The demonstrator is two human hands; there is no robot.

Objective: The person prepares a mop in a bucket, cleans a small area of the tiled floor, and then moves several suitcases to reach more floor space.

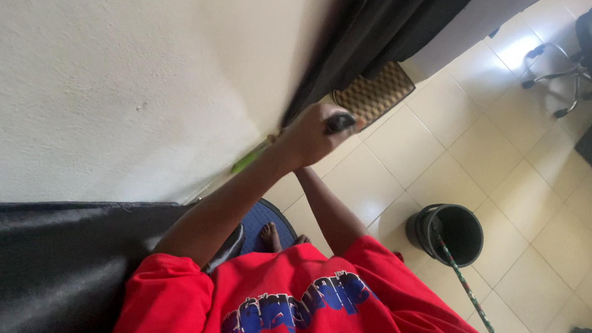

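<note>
In the middle of the frame, both hands (316,137) are closed together around a dark handle (340,122), which sticks out to the right of the fingers. A green tool part (250,158) shows to the left of the wrist, near the wall (101,91). Lower right stands a black bucket (450,231) on the tiled floor (529,187).

Hemmed in by wall (100,84) and dark curtain (397,12) beside the fingers (321,131) — open tiled floor (499,169) beyond, bucket (447,231) well apart.

red shirt (281,313) with blue print, black bucket (447,231), cream tiles (523,195).
</note>
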